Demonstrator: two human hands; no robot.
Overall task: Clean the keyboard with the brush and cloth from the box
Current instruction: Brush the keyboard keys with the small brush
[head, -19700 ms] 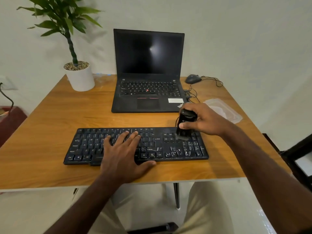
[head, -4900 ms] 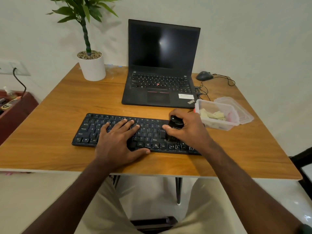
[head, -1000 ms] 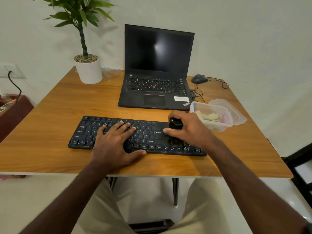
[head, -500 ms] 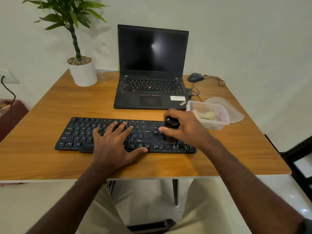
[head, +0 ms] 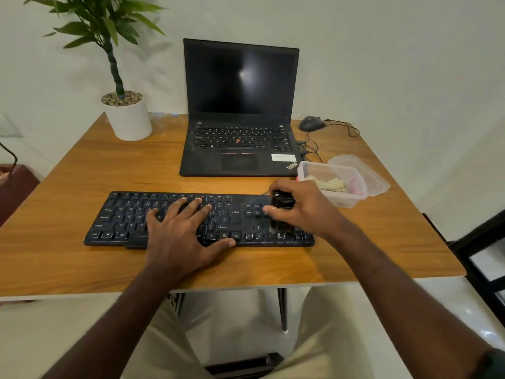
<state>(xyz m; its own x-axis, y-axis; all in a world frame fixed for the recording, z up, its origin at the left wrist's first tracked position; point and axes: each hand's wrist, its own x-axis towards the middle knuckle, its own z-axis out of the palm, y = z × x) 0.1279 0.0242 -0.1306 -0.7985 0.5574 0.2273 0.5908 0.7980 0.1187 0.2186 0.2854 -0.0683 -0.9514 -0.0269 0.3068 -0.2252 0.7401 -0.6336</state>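
Right hand (head: pixel 306 207) is curled round the black brush (head: pixel 282 212), thumb on the near-left side and fingers wrapped over the top and far side, the tool standing upright with its bristle end down on the keys at the right end of the keyboard (head: pixel 199 220), over the number-pad area. Left hand (head: pixel 181 231) lies flat and spread on the middle of the keyboard, fingers straight and fanned across the letter rows, thumb stretched out along the front edge near the bottom row, holding nothing, just pressing down on the board. The two hands are well apart, one at the centre, one at the right end. The keyboard lies across the front of the wooden table (head: pixel 82 170), parallel to the near edge. Just beyond the right hand sits the clear plastic box (head: pixel 332 184), lid off, with the pale cloth (head: pixel 329 184) crumpled inside; its lid (head: pixel 363 170) rests against the box's far right side. Farther back, an open laptop (head: pixel 240 110) with a dark screen, a wired mouse (head: pixel 311 123) at the back right, and a potted plant (head: pixel 124 105) at the back left corner.
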